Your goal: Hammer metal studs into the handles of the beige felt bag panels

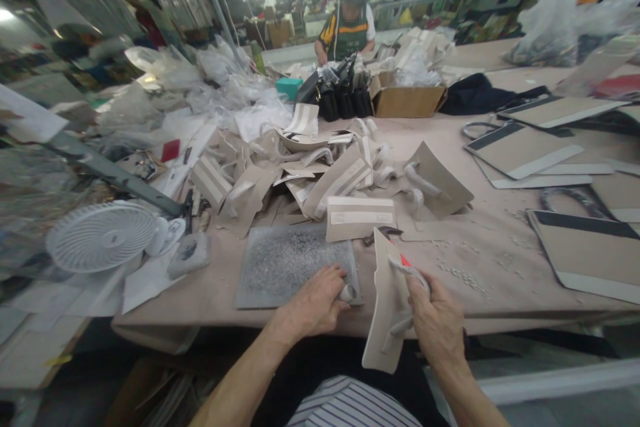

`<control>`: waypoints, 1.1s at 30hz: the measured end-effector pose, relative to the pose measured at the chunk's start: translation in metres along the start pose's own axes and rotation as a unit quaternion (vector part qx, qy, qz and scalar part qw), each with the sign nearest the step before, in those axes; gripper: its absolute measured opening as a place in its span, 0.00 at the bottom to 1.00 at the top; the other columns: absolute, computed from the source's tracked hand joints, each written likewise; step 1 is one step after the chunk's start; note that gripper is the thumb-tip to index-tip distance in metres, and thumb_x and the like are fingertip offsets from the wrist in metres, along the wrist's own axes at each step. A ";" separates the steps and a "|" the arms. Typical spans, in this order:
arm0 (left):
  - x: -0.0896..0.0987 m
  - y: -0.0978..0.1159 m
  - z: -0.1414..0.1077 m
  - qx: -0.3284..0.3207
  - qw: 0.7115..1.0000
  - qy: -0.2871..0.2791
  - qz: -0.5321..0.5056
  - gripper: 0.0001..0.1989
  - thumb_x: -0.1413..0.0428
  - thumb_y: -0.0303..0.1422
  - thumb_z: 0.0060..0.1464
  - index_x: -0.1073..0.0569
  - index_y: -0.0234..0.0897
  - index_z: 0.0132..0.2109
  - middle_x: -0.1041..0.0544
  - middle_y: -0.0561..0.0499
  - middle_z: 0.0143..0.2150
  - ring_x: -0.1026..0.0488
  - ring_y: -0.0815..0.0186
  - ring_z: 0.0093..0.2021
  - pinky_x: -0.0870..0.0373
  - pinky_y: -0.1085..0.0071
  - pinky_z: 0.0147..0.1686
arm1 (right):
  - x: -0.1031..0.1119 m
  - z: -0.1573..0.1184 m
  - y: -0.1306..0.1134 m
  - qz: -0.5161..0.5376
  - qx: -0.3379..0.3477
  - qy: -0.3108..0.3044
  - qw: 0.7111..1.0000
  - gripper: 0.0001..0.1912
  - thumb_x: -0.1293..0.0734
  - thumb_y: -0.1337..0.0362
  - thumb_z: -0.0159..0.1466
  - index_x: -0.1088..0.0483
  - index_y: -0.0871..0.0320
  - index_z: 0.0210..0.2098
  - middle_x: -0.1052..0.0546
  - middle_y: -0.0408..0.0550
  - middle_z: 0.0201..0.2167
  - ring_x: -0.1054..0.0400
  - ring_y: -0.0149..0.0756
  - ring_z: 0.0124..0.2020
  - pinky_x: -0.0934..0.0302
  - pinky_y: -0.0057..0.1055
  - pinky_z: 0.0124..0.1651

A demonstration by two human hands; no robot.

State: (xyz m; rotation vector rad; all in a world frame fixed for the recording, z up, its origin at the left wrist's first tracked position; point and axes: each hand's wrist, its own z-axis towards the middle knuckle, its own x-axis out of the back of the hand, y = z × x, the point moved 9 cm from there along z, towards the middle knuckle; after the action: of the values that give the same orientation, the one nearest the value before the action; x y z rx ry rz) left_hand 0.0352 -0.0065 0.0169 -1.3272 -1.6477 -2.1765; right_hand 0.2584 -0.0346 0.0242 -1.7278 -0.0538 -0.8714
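My right hand [440, 320] grips a beige panel [385, 320] by the pale strap looped on its face, holding it upright at the table's front edge. My left hand [317, 300] is closed on a small pale cylindrical piece [348, 292], whose kind I cannot make out. It rests at the lower right corner of a worn grey slab [280, 267]. Behind the panel lies a hammer [383, 233]; its head shows, and a bit of red beside the panel may be its handle. Another beige panel with a pale strip [360, 217] overlaps the slab's back corner.
A heap of beige panels with straps [300, 173] covers the middle. At right lie flat dark-edged panels [590, 247] and scattered small white bits [465, 277]. A white fan [107, 237] stands left. Black bags [345, 93], a cardboard box [407, 100] and a co-worker [347, 30] are beyond.
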 end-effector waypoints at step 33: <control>0.008 -0.032 -0.011 -0.010 0.991 0.082 -0.107 0.10 0.48 0.34 0.60 0.25 0.36 0.43 0.23 0.41 0.50 0.29 0.55 0.55 0.47 0.49 0.66 | -0.027 -0.001 -0.007 0.047 0.035 -0.071 0.996 0.28 0.39 0.45 0.57 0.24 0.62 0.43 0.21 0.51 0.31 0.28 0.42 0.34 0.34 0.34 0.41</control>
State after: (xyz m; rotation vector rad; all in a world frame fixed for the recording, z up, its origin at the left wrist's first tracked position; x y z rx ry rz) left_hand 0.0062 0.0003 -0.0008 -0.9824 -1.7795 -2.3539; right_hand 0.2349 -0.0229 0.0148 -1.7113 -0.0959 -0.6694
